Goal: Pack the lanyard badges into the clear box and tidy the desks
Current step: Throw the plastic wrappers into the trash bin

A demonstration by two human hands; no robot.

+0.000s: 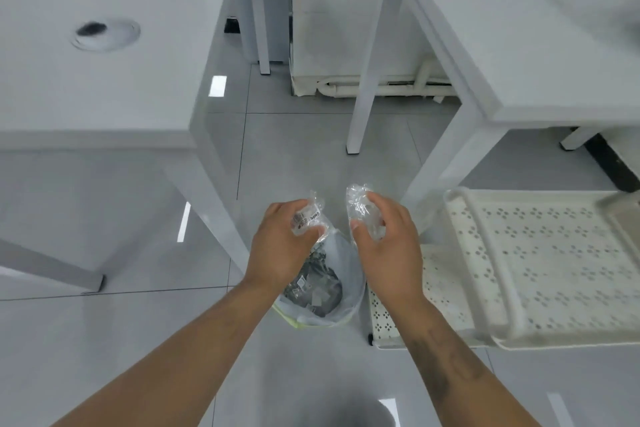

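Both hands hover just above the bin on the floor. The left hand pinches a crumpled wrapper with a printed label; the right hand curls round a second wrapper. No badges or clear box show. The risk, as I judge it — light film drifts when let go, so a wrapper released too high could land beside the bin, toward the perforated rack on its right.
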